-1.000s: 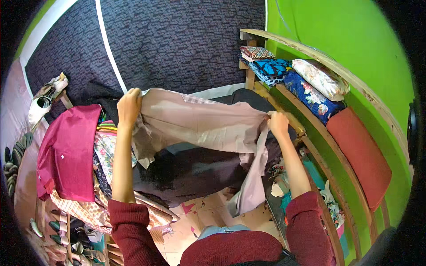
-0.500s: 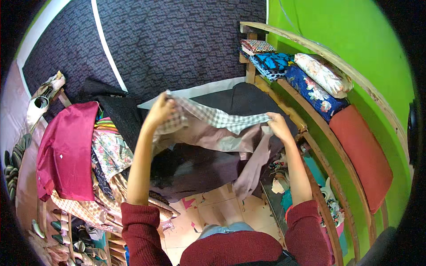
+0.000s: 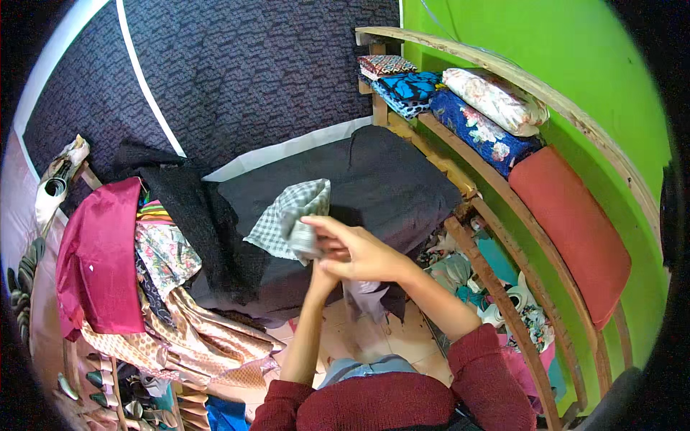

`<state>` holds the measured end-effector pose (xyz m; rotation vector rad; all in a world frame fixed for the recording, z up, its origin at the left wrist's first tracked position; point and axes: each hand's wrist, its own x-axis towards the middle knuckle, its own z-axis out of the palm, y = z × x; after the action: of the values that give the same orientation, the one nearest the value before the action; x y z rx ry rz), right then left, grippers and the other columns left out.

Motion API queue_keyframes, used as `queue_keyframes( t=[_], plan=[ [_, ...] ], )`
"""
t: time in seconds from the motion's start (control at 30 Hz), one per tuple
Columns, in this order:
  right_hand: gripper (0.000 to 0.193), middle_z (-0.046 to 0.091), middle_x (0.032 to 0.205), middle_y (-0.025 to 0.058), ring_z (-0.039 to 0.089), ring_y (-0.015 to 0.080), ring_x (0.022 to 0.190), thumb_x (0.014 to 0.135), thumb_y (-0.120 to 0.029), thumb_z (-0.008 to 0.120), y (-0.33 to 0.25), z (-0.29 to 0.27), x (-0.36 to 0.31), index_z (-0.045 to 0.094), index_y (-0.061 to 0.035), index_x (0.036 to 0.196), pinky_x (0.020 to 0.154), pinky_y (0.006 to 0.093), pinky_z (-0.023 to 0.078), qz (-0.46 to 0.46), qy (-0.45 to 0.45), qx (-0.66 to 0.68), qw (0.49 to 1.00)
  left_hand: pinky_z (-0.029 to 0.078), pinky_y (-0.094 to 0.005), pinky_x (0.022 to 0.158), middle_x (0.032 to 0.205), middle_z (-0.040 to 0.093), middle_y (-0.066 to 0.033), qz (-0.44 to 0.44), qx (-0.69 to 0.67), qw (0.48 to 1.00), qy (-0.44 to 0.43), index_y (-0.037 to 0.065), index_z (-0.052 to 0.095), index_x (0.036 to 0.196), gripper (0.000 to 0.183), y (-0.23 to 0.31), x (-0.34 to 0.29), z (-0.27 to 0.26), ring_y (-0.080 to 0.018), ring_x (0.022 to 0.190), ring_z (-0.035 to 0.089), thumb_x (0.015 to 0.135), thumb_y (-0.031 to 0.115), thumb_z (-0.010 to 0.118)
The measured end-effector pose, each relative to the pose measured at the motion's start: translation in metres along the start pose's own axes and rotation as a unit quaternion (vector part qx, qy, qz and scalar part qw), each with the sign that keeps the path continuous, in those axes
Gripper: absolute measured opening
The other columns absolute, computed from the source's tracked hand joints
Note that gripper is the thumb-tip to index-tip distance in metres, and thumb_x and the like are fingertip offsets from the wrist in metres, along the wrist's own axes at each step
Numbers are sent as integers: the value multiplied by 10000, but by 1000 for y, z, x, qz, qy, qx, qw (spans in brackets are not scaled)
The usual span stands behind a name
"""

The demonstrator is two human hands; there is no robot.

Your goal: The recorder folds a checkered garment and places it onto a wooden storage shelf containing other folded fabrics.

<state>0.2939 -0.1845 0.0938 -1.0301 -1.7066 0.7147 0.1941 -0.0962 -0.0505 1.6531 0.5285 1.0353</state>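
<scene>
A piece of grey-and-white checked cloth (image 3: pixel 293 208) is bunched up in front of me, its top part fanned out over the dark-covered surface. My right hand (image 3: pixel 366 253) reaches across from the right with its fingers curled around the gathered cloth. Under it, my left hand (image 3: pixel 322 281) grips the same bundle from below, its fingers mostly hidden by the right hand and the cloth. A paler pinkish part of the cloth (image 3: pixel 365 298) hangs beneath my wrists. Motion blurs the cloth near the fingertips.
Beyond the hands lies a black-covered padded surface (image 3: pixel 402 169). At left hang a crimson cloth (image 3: pixel 100 258) and patterned fabrics (image 3: pixel 169 255). On the right, a wooden rack (image 3: pixel 496 172) holds folded fabrics (image 3: pixel 489 133) and a rust-red cushion (image 3: pixel 575 230). Shoes (image 3: pixel 97 377) stand at lower left.
Half a second ago my hands were wide apart, stretching the checked cloth between them. They have come together at the centre, nearer to me, and the cloth is gathered into a bundle.
</scene>
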Motion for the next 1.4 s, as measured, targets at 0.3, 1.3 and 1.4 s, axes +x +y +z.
queue_keyframes(
  t=[0.3, 1.3, 1.4],
  plan=[
    [407, 584, 979, 57, 554, 132, 930, 959, -376, 374, 134, -19, -106, 514, -5, 1051, 849, 309, 435, 211, 250, 123, 937, 416, -349, 908, 1146, 572, -102, -102, -467, 878, -24, -11, 489, 1210, 342, 64, -20, -50, -226, 1042, 551, 892, 114, 511],
    [139, 634, 818, -1, 548, 65, 729, 770, -102, 681, -44, 41, -287, 645, -8, 865, 667, 238, 429, 128, 322, 152, 926, 456, -245, 738, 916, 626, 19, -109, -57, 990, -65, 0, 579, 1067, 258, 129, -218, -122, -83, 814, 559, 824, 67, 633],
    [200, 629, 848, 6, 544, 77, 767, 754, -146, 708, -81, 58, -301, 644, 7, 865, 695, 253, 430, 125, 293, 81, 944, 435, -249, 795, 991, 590, 17, -183, -6, 974, -131, 4, 530, 1154, 280, 137, -244, -137, -73, 895, 518, 889, 93, 539]
  ],
)
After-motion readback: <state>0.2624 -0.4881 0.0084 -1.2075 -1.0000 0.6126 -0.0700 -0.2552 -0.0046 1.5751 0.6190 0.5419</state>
